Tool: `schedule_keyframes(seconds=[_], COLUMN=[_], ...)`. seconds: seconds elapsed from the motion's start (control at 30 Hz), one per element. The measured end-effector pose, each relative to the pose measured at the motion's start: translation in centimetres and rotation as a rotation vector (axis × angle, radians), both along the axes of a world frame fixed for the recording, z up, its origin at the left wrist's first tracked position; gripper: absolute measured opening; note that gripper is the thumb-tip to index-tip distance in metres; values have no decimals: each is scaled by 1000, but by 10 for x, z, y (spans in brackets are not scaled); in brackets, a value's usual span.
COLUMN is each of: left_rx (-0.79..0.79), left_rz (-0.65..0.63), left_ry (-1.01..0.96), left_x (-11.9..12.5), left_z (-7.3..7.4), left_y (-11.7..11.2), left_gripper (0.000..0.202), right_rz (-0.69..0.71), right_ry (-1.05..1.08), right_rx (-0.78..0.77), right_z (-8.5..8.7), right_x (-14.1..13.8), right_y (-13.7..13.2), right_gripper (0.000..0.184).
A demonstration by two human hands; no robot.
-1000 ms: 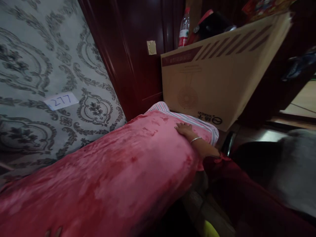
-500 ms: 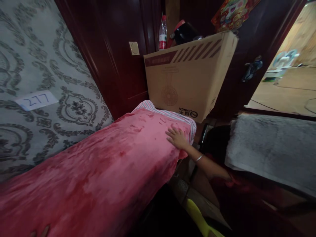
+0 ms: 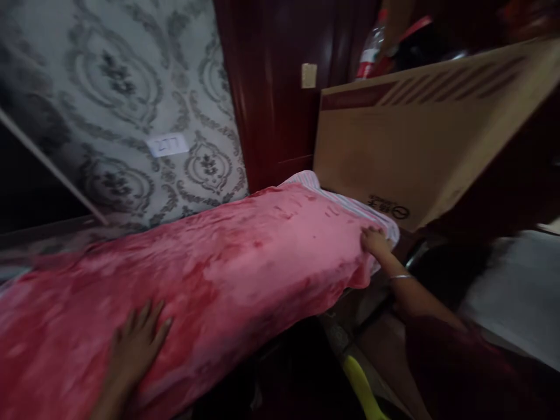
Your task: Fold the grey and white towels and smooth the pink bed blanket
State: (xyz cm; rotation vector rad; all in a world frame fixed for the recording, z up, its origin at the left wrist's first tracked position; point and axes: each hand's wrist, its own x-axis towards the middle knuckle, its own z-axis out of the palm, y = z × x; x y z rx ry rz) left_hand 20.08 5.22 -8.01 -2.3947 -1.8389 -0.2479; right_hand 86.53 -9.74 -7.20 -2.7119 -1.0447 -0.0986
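A pink and red plush blanket [image 3: 262, 256] is spread over a long, low surface along the wall. A striped cloth [image 3: 350, 204] shows from under its far end. My left hand [image 3: 135, 341] lies flat on the near part of the blanket, fingers spread. At the far right corner, my right hand [image 3: 375, 240] has its fingers curled into the blanket beside the striped edge. Its fingertips are partly hidden and slightly blurred. What supports the blanket is covered from view.
A large cardboard box [image 3: 385, 140] stands beyond the far end, with a plastic bottle [image 3: 371, 46] behind its top edge. Patterned wallpaper bears a paper label [image 3: 167, 144]. A grey cover [image 3: 520, 291] lies at the right. Something yellow [image 3: 363, 388] is low in front.
The view has swung left. My left hand has come fully into view, flat on the blanket. My right hand has gone from flat to curled at the blanket's corner.
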Motion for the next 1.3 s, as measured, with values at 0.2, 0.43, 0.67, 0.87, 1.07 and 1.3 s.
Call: schedule_keyframes(seconds=[0.2, 0.43, 0.67, 0.87, 1.07, 1.3], left_rx=[-142, -173, -177, -189, -59, -161], left_rz=[97, 92, 43, -23, 344, 469], left_ry=[64, 21, -40, -184, -203, -117], left_x=[24, 26, 23, 6, -82, -115], left_z=[28, 30, 24, 34, 54, 41], left_y=[-24, -35, -36, -43, -49, -37], left_gripper=[62, 64, 61, 54, 54, 67], right_rz=[528, 872, 863, 872, 801, 1239], right_ry=[-206, -132, -157, -161, -166, -25], right_rx=[214, 18, -10, -21, 17, 24], right_z=[-7, -23, -32, -41, -28, 30], right_x=[-119, -232, -225, -217, -246, -460], right_y=[39, 61, 64, 63, 82, 123], right_gripper=[53, 55, 57, 60, 57, 59])
